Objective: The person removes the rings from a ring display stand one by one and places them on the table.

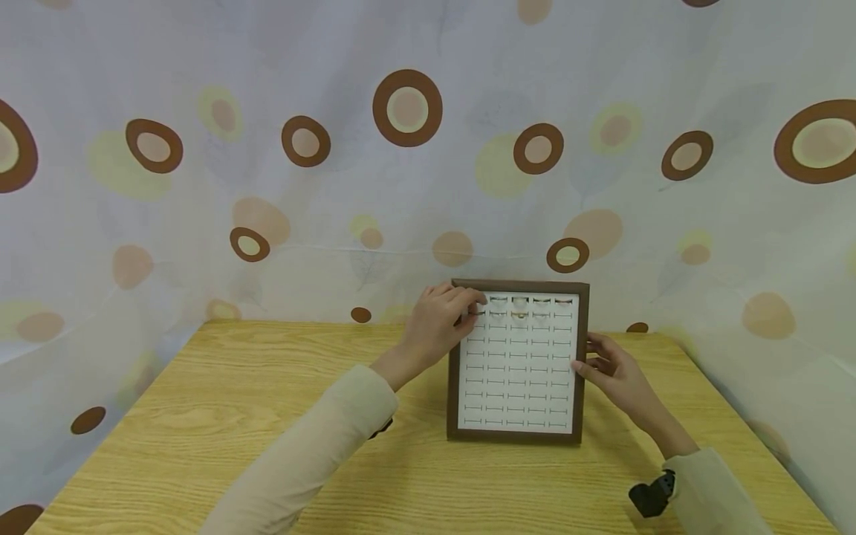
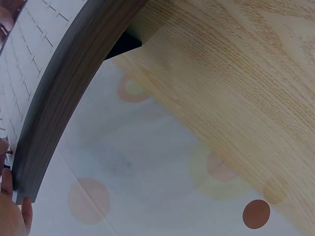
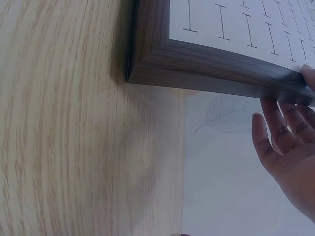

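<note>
A ring display board [image 1: 518, 371], a brown wood-grain frame round a white slotted panel, leans upright on the table. Several rings [image 1: 519, 302] fill slots in its top two rows. My left hand [image 1: 438, 319] is at the upper left corner, thumb and forefinger curled about a ring [image 1: 478, 313] in the panel; the fingers partly hide it. In the left wrist view the left hand [image 2: 12, 211] shows only at the lower left edge. My right hand [image 1: 615, 375] grips the board's right side, thumb in front and the other fingers [image 3: 278, 125] behind.
The board stands on a wood-grain table [image 1: 301, 438]. Behind and beside it hangs a pale curtain [image 1: 428, 186] patterned with ovals. A black support [image 2: 124, 46] sticks out behind the frame. A black wrist device [image 1: 652, 495] sits at the right cuff.
</note>
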Demonstrator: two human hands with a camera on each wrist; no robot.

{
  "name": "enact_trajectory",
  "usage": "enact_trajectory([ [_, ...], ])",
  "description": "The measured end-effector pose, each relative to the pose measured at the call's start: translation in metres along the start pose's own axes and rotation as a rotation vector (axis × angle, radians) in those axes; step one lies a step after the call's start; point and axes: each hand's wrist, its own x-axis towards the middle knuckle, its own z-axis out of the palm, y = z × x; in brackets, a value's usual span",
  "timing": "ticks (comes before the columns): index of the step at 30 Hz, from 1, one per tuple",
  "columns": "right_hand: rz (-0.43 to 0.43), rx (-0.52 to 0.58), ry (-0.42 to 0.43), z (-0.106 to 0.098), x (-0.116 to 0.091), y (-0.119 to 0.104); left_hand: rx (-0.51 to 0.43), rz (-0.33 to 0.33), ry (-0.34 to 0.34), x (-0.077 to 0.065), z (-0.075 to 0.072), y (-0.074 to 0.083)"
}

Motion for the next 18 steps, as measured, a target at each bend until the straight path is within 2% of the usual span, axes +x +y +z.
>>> enact_trajectory([
  [7, 0.011, 0.004, -0.009, -0.0008, -0.0003, 0.0004, -0.016, -0.002, -0.01, 0.0005, -0.001, 0.0],
  [18, -0.016, 0.009, 0.003, -0.0004, -0.0008, 0.0001, -0.074, 0.01, -0.01, 0.0016, -0.004, -0.0015],
])
